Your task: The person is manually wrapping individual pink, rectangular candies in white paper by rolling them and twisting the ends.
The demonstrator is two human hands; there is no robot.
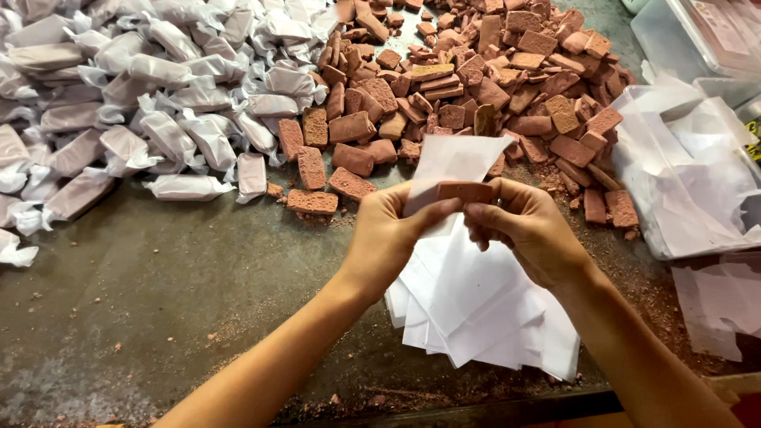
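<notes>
My left hand (386, 231) and my right hand (527, 227) meet above the table and together pinch one reddish-brown rectangular candy block (464, 191) lying on a white translucent wrapping sheet (452, 158). The sheet stands up behind the block and folds under my fingers. Beneath my hands lies a loose stack of the same white sheets (476, 305). A big heap of unwrapped reddish-brown blocks (476, 79) spreads just beyond my hands.
A large pile of wrapped blocks with twisted white ends (143, 95) fills the far left. More white sheets (690, 174) sit at the right, with clear plastic containers (697, 32) behind them. The grey table (158, 285) is dusted with crumbs; its front edge (476, 408) runs below.
</notes>
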